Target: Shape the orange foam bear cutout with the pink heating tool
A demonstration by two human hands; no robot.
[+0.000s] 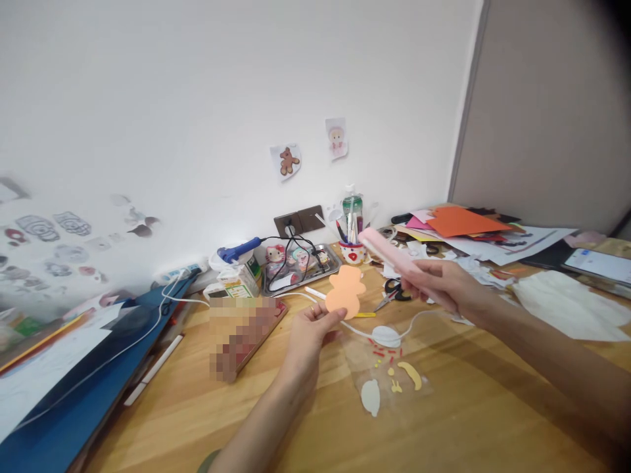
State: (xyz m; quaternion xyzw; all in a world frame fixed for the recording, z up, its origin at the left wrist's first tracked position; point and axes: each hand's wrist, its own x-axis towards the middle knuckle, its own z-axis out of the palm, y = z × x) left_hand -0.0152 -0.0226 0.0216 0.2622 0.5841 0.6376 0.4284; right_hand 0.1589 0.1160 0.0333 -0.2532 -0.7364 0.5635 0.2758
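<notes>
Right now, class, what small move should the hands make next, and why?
Probably bring the pink tool closer to the orange cutout: the left hand pinches the cutout by its lower edge, while the right hand grips the tool, a gap showing between them.

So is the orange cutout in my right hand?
No, your left hand holds the orange cutout, while your right hand holds a long pink object.

Scissors [388, 297] lie right of the cutout [346, 292], the tray [332, 265] behind it, leftward
</notes>
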